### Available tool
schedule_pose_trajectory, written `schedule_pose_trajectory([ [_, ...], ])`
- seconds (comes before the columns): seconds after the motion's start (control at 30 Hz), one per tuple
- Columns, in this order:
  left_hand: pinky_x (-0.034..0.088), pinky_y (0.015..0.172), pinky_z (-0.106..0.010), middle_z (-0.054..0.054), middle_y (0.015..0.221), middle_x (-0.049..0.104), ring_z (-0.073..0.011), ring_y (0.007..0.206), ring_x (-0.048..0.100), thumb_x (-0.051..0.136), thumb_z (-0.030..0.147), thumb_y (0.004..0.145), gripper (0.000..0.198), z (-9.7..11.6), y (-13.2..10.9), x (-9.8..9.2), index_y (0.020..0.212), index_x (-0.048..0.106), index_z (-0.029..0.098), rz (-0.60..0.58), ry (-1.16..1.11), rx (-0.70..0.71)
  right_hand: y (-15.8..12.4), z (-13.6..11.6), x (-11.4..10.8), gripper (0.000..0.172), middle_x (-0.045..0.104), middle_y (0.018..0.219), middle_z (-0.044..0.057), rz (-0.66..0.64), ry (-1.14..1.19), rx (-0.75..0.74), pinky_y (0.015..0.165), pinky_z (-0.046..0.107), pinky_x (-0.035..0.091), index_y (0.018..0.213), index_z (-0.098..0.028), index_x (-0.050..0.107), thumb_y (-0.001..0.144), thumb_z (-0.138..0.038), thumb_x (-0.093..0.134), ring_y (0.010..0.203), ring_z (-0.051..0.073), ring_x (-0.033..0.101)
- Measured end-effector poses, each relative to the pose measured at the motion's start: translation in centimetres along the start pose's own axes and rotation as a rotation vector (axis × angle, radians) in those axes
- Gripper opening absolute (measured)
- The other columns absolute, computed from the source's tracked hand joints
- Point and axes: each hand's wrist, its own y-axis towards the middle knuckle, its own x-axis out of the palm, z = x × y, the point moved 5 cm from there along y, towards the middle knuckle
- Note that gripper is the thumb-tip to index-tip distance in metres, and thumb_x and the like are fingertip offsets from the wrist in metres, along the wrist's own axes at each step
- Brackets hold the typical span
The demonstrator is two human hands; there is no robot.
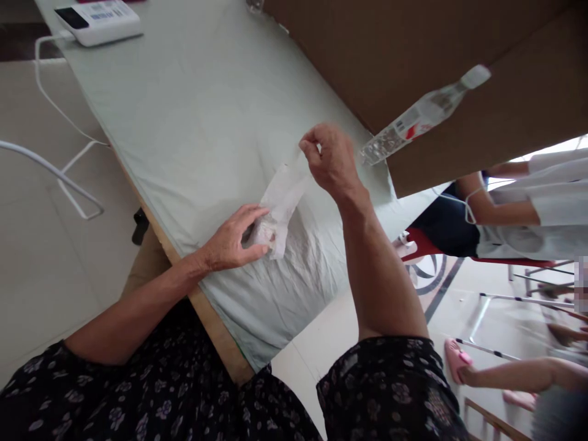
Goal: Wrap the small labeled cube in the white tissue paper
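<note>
A small translucent whitish bag [283,199], crumpled at its lower end, rests on the cloth-covered table; what it contains is too blurred to name. My left hand [232,239] holds its lower end, with the thumb on one side and the fingers on the other. Beyond the bag's upper end, my right hand [333,159] is raised a little over the cloth with thumb and forefinger pinched together. Whatever may be in that pinch is too small and blurred to make out.
A clear plastic bottle [418,119] stands right of my right hand, against a large brown cardboard box [413,43]. A white device [98,24] with a cable lies at the far left of the pale green tablecloth [193,110]. Other people sit at the right.
</note>
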Motion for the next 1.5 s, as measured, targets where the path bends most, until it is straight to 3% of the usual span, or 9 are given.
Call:
schedule_pose_trajectory([
  [0.17,0.054,0.111,-0.048,-0.018,0.146,0.06,-0.0327,0.131,0.062,0.069,0.039,0.088,0.069,-0.1,0.3,-0.1,0.151,0.053,0.016,0.022,-0.063,-0.043,-3.8,-2.7,-2.9,0.037,0.072,0.091,0.005,0.06,0.052,0.16,0.08,0.036,0.049,0.101,-0.025,0.065,0.107,-0.056,0.046,0.081,0.02,0.065],
  [0.33,0.056,0.106,-0.047,-0.017,0.146,0.06,-0.0313,0.125,0.064,0.071,0.036,0.085,0.077,-0.3,0.1,-0.2,0.156,0.048,0.017,0.057,-0.084,-0.056,-7.9,-7.6,-1.6,0.042,0.072,0.08,0.005,-0.276,-0.113,0.266,0.07,0.032,0.041,0.099,-0.02,0.069,0.093,-0.061,0.065,0.074,0.02,0.063],
  [0.47,0.058,0.102,-0.044,-0.016,0.143,0.061,-0.0282,0.118,0.066,0.071,0.039,0.085,0.074,-0.5,-0.1,-0.5,0.153,0.052,0.016,0.112,-0.071,-0.087,-9.1,-8.0,0.4,0.018,0.075,0.084,0.01,-0.394,-0.191,0.325,0.068,0.031,0.035,0.091,-0.018,0.071,0.094,-0.031,0.059,0.074,0.021,0.063],
  [0.57,0.06,0.096,-0.041,-0.015,0.135,0.065,-0.0247,0.108,0.068,0.072,0.045,0.086,0.066,-0.4,-0.1,-0.7,0.144,0.059,0.016,0.181,-0.053,-0.12,-10.0,-6.1,0.1,0.019,0.073,0.079,0.006,-0.318,-0.087,0.417,0.066,0.031,0.032,0.081,-0.021,0.068,0.091,-0.02,0.053,0.071,0.018,0.059],
  [0.73,0.061,0.09,-0.039,-0.015,0.13,0.069,-0.0229,0.102,0.07,0.076,0.052,0.084,0.059,0.1,0.3,-0.8,0.129,0.066,0.016,0.254,0.002,-0.116,-12.4,-3.4,-1.1,0.019,0.068,0.072,0.002,-0.165,0.103,0.54,0.067,0.03,0.034,0.074,-0.022,0.06,0.09,-0.027,0.053,0.066,0.016,0.054],
  [1.1,0.061,0.086,-0.039,-0.014,0.124,0.071,-0.0258,0.112,0.069,0.068,0.037,0.082,0.018,-0.3,0.5,-1.1,0.087,0.066,0.02,0.345,0.083,-0.142,-16.0,-1.9,-0.2,0.018,0.062,0.066,0.0,-0.031,0.259,0.629,0.067,0.031,0.036,0.071,-0.024,0.054,0.085,-0.036,0.051,0.063,0.017,0.052],
  [1.23,0.059,0.092,-0.042,-0.01,0.114,0.075,-0.0244,0.106,0.07,0.065,0.033,0.083,0.012,-0.6,0.3,-1.9,0.077,0.062,0.022,0.424,0.115,-0.177,-16.5,-2.5,-0.4,0.035,0.058,0.062,-0.001,-0.033,0.332,0.627,0.067,0.031,0.037,0.067,-0.025,0.048,0.094,-0.047,0.046,0.062,0.016,0.051],
  [1.37,0.056,0.099,-0.045,-0.008,0.109,0.077,-0.0242,0.103,0.07,0.063,0.031,0.084,0.014,-0.9,0.2,-2.7,0.075,0.058,0.022,0.5,0.175,-0.198,-15.9,-3.4,0.1,0.035,0.065,0.074,-0.001,-0.036,0.353,0.607,0.071,0.031,0.04,0.087,-0.024,0.059,0.093,-0.059,0.055,0.068,0.017,0.057],
  [1.5,0.055,0.1,-0.045,-0.005,0.1,0.074,-0.0232,0.099,0.069,0.062,0.027,0.083,0.011,-1.6,0.0,-3.9,0.074,0.056,0.024,0.585,0.226,-0.235,-15.2,-3.5,1.0,0.027,0.06,0.069,-0.006,-0.016,0.384,0.576,0.072,0.03,0.042,0.112,-0.023,0.061,0.087,-0.033,0.058,0.064,0.014,0.054],
])
